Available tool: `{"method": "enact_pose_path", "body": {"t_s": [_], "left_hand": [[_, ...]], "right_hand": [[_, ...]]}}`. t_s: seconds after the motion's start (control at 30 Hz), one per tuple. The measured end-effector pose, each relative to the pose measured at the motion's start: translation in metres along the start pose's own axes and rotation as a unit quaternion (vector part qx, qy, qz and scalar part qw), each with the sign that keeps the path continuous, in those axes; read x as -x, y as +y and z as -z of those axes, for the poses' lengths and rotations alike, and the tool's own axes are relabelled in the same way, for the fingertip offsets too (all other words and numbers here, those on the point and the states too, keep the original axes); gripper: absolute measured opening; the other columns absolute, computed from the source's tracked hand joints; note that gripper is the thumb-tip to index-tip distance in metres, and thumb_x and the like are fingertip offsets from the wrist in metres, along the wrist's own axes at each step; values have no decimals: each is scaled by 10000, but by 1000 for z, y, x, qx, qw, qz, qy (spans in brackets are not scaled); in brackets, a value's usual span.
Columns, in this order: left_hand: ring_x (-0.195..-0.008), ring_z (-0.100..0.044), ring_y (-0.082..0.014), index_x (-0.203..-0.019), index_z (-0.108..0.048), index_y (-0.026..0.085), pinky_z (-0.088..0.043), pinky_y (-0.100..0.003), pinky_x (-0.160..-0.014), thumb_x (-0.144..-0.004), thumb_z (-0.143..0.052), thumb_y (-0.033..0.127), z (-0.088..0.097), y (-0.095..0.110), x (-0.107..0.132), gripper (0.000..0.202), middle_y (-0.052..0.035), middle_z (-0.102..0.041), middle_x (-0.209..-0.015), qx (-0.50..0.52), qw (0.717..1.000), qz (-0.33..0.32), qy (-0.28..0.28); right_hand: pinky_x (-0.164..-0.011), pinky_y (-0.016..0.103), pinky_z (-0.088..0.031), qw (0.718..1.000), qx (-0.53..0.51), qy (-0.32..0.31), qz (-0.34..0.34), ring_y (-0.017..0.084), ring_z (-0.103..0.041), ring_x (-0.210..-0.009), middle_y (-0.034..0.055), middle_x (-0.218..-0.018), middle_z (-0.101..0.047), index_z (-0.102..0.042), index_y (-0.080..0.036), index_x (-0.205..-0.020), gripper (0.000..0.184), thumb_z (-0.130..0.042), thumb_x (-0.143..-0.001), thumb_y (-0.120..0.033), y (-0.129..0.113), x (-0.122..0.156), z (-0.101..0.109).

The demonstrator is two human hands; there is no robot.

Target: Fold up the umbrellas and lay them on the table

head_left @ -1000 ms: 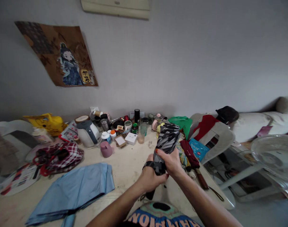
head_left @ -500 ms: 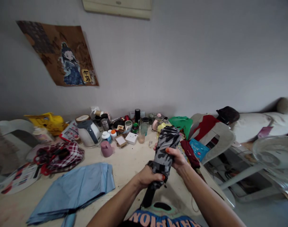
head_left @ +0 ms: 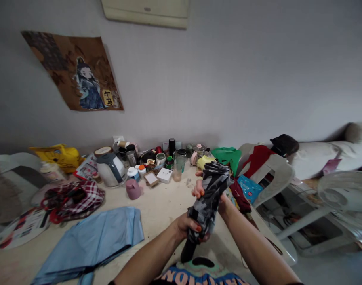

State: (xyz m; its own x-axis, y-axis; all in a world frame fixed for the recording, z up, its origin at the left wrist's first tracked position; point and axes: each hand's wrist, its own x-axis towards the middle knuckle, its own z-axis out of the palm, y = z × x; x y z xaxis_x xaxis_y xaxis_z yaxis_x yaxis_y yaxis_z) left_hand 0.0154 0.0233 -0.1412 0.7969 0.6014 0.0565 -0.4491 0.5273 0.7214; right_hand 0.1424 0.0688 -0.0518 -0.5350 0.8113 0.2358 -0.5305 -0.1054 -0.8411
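A folded umbrella [head_left: 210, 194] in grey and black camouflage cloth is held up at a tilt in front of my body. My left hand [head_left: 190, 226] is wrapped round its lower part, just above the black handle [head_left: 188, 251]. From behind, my right hand [head_left: 198, 190] curls round the upper part; its fingertips show on the left side, while the cloth hides the palm. Loose folds stick out at the top end. On the table [head_left: 160, 206] to the left lies a second umbrella [head_left: 94, 239], light blue, its cloth flattened out.
Along the wall stand a kettle [head_left: 110, 168], several jars and cups, a glass jug [head_left: 199, 152] and a small white box [head_left: 164, 175]. A mauve cup-like object [head_left: 133, 189] and a checked cloth bag [head_left: 88, 198] sit at left. A white chair [head_left: 277, 174] and a fan [head_left: 344, 194] are at right.
My right hand has shifted from the front right side of the camouflage umbrella to behind it, fingers now showing on the left. The cloth looks looser and more creased at the top.
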Motion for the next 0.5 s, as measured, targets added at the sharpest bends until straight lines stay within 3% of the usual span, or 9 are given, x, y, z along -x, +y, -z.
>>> {"method": "enact_pose_path", "body": {"t_s": [0.07, 0.17, 0.23, 0.3, 0.37, 0.43, 0.5], "left_hand": [[-426, -545, -115, -736, -642, 96, -402, -232, -409, -368, -865, 349, -2, 3, 2, 499, -36, -622, -574, -15, 997, -16, 71], [-455, -532, -91, -725, -600, 130, -416, -225, -467, -465, -834, 286, -8, 7, 3, 384, 7, -595, -574, -51, 981, -39, 181], [-463, -510, -82, -730, -581, 150, -401, -216, -476, -519, -795, 231, -14, 8, 2, 311, 30, -572, -560, -118, 949, -52, 287], [-476, -489, -80, -711, -571, 160, -381, -210, -476, -548, -760, 190, -21, 9, 1, 252, 39, -559, -556, -195, 904, -60, 377], [-505, -490, -80, -691, -578, 156, -378, -205, -493, -559, -760, 185, -26, 13, 5, 227, 32, -565, -577, -227, 897, -46, 377], [-549, -527, -96, -709, -608, 140, -409, -216, -532, -530, -815, 250, -27, 20, 10, 295, 8, -593, -625, -196, 935, 0, 296], [-604, -567, -117, -808, -645, 133, -446, -236, -578, -469, -875, 365, -26, 30, 14, 471, -22, -634, -723, -127, 970, 1, 207]], "right_hand": [[-582, 315, -479, 1000, -25, 10, -8, 191, -586, -636, -17, -689, -594, -630, -248, -1066, 786, -894, -359, -466, -2, -2, -3], [-572, 281, -475, 983, 28, 181, -15, 151, -573, -599, 6, -705, -637, -651, -172, -862, 475, -866, -463, -312, 3, -8, -5], [-542, 275, -466, 955, 78, 285, -4, 140, -556, -543, 8, -647, -640, -619, -156, -752, 397, -857, -474, -310, 12, -11, -5], [-516, 277, -456, 931, 114, 347, 4, 145, -550, -517, -4, -603, -629, -596, -162, -737, 396, -851, -472, -310, 19, -13, -5], [-504, 276, -451, 919, 132, 372, 17, 143, -539, -502, -19, -587, -617, -585, -170, -745, 401, -845, -468, -299, 22, -11, -6], [-497, 272, -445, 921, 132, 364, 28, 132, -521, -493, -30, -587, -607, -578, -176, -744, 398, -840, -467, -294, 19, -9, -8], [-494, 267, -438, 930, 126, 343, 33, 124, -507, -491, -37, -584, -593, -571, -179, -730, 391, -836, -470, -301, 15, -7, -10]]}}
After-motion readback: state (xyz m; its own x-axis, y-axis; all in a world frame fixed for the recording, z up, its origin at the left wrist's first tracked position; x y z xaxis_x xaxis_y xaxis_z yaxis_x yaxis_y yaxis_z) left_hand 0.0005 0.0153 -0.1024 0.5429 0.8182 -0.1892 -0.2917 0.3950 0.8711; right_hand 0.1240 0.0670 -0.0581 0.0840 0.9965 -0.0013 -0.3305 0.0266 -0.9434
